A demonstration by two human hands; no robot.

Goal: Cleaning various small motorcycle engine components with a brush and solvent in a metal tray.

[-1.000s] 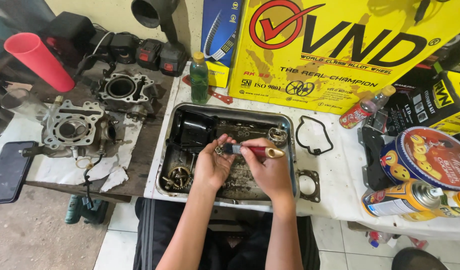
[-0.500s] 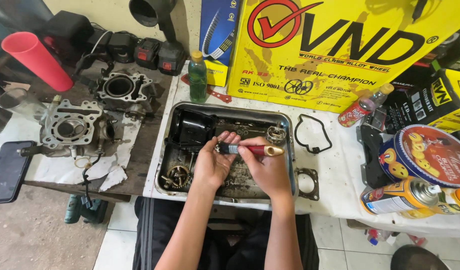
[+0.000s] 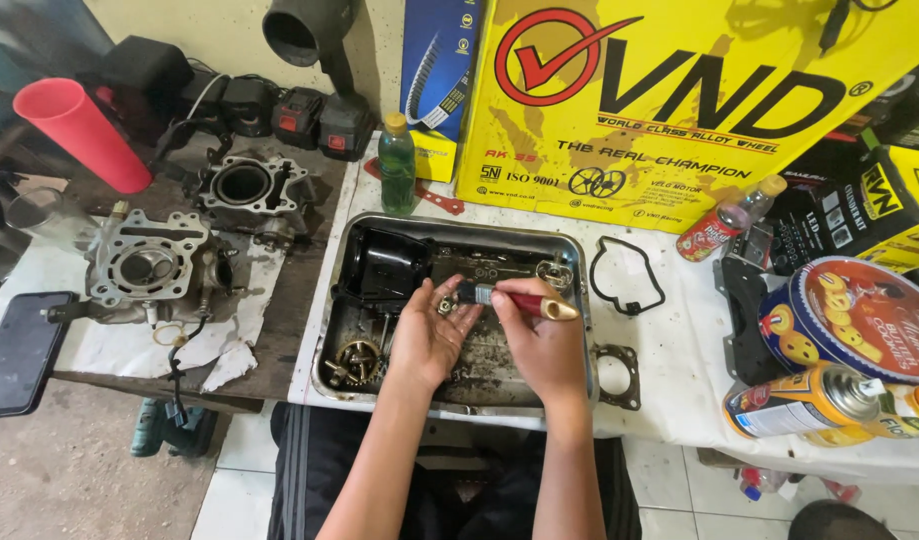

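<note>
A dented, greasy steel tray (image 3: 569, 260) is sitting on the workbench. Above its middle, the right hand (image 3: 544, 345) is gripping a red-handled brush (image 3: 514, 301), bristles touching a small metal part (image 3: 446, 304) pinched in the left hand (image 3: 431, 335) fingers.

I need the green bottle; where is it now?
In the head view, the green bottle stands upright behind the metal tray, left of the big yellow box.
</note>
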